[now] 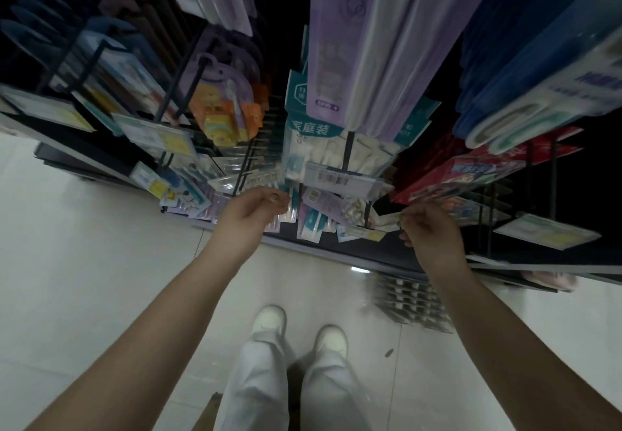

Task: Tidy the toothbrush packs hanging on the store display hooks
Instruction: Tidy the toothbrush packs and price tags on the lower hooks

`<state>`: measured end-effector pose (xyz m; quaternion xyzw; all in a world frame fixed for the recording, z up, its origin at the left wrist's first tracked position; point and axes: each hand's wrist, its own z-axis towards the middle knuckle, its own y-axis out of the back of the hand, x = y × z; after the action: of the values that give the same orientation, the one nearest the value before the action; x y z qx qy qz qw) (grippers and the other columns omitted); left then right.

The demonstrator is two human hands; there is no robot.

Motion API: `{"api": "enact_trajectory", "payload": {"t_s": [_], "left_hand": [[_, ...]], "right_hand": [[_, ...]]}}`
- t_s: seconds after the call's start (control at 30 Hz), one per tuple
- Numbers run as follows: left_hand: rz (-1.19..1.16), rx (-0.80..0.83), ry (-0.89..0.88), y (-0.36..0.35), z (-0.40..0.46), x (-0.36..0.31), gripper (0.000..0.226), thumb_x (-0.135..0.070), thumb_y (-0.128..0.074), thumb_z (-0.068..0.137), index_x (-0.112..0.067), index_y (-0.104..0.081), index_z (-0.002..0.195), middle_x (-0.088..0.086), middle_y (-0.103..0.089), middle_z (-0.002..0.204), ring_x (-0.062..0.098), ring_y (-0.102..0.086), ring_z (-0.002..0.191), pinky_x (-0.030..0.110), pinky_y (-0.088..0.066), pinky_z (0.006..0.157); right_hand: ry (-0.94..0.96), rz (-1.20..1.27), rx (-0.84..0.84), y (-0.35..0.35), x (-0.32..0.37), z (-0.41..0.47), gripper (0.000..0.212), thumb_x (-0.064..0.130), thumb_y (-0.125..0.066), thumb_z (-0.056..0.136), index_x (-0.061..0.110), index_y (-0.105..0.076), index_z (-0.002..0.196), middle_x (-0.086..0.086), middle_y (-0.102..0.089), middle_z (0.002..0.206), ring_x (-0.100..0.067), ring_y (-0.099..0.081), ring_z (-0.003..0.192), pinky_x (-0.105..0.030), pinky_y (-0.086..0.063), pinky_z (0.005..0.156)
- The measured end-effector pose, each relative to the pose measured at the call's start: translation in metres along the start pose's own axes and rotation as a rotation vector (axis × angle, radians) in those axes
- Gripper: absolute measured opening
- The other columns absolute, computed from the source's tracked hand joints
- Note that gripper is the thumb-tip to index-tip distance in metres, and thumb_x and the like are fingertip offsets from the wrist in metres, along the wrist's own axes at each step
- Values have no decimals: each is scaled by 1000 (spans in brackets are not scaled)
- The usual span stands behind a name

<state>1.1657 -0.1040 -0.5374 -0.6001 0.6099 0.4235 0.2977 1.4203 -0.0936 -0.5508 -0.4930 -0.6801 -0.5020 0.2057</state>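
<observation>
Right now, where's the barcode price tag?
In the head view, the barcode price tag sits centre frame at the front of a hook, just below the teal family pack, above and between the left hand and right hand.

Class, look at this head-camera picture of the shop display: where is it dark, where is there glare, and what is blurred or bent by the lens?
Head view: the rack's back is nearly black between the packs; the floor is pale, with a small bright glint near the shelf base; the blue packs at right are smeared by blur; the wide lens splays the purple packs outward.
</observation>
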Motion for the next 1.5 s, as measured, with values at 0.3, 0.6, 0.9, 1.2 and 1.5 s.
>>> {"api": "enact_trajectory", "payload": {"t_s": [0.3,0.6,0.9,1.2,1.5], "left_hand": [[-15,-48,-98,18,-26,-48,27,-10,-42,94,-28,-61,96,-5,-64,104,12,-59,104,28,-43,96],[-85,41,80,-5,59,-54,50,-20,-42,94,-21,-28,142,6,-40,142,23,-43,127,33,-36,104],[-81,100,74,-18,72,-47,49,-32,-45,92,-24,-35,139,1,-47,137,19,-49,118,34,-37,102],[-93,40,-233,14,-56,-127,21,-43,-40,94,-55,-42,111,-31,-47,122,-11,-43,116,15,-32,101],[-146,-327,-502,29,-97,-211,50,-28,-57,82,-28,-40,129,-6,-49,130,8,-48,121,28,-39,100]], "right_hand": [[-34,146,35,27,50,-45,22,4,-49,89,24,-58,83,-3,-63,89,-22,-59,88,-36,-48,84],[-52,526,11,-5,87,-5,53,-13,-41,89,24,-42,127,2,-55,105,-17,-53,103,-38,-43,98],[-124,574,122,-8,90,11,54,-11,-39,90,17,-35,135,2,-49,106,-10,-52,99,-36,-43,94],[-99,349,245,49,135,-108,28,-3,-43,92,21,-52,103,-4,-58,112,-17,-54,105,-22,-39,90],[282,315,157,35,235,-184,27,17,-52,66,29,-61,88,4,-68,92,3,-65,86,-4,-45,72]]}}
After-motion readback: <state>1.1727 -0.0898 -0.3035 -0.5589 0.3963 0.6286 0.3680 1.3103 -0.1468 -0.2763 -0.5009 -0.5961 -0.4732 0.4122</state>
